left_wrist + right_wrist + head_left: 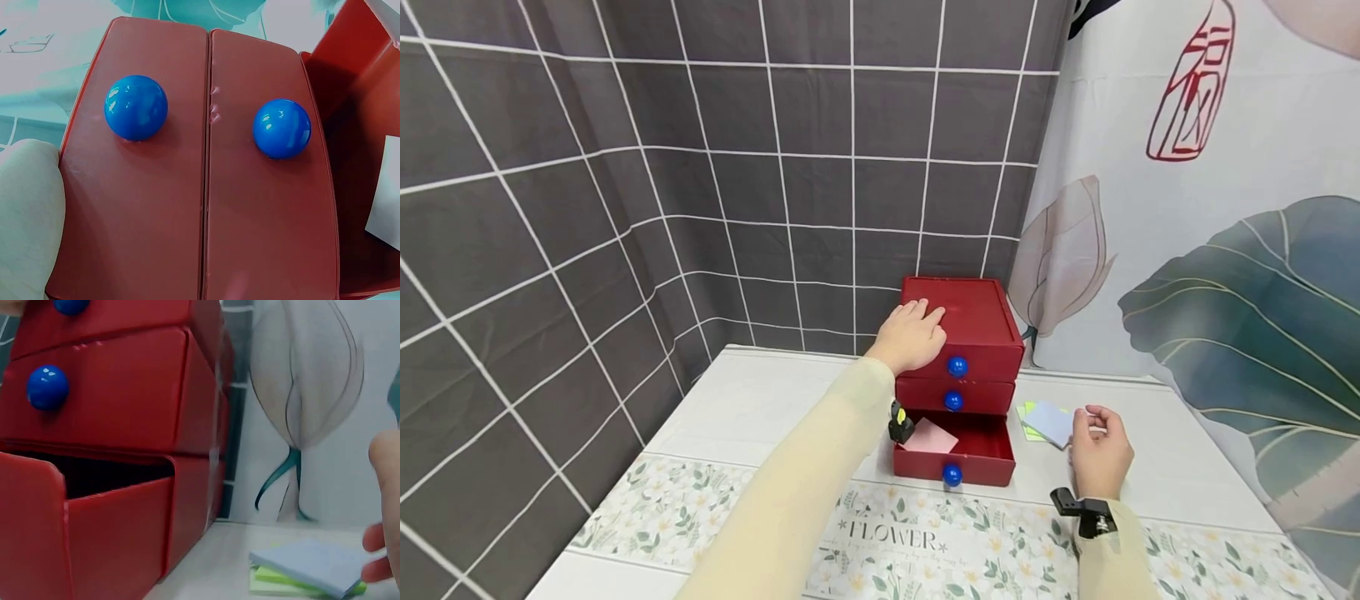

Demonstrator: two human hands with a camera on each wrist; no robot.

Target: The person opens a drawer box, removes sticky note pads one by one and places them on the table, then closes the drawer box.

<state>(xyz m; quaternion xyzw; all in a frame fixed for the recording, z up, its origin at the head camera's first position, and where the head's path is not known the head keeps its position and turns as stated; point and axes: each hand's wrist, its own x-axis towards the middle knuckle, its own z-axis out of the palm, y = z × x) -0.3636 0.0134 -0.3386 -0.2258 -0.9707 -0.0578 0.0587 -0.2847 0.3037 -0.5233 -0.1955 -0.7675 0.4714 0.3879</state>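
Observation:
A red drawer cabinet (973, 312) with round blue knobs stands against the grey back wall. My left hand (912, 335) rests on the left part of its top, fingers spread. The bottom drawer (955, 467) is pulled out and has a pink paper note (930, 437) inside; the two drawers above are closed. On the table to the cabinet's right lies a light blue note (312, 561) over green ones (262, 587). My right hand (1101, 448) is at the blue note's right edge, fingers loosely bent. Whether the fingertips touch the paper is unclear.
A white table (782, 392) carries a flower-printed strip (700, 496) along its front. Grey gridded cloth (805, 108) covers the back and left, and a white curtain with leaf prints (1097, 117) hangs at the right, behind the notes.

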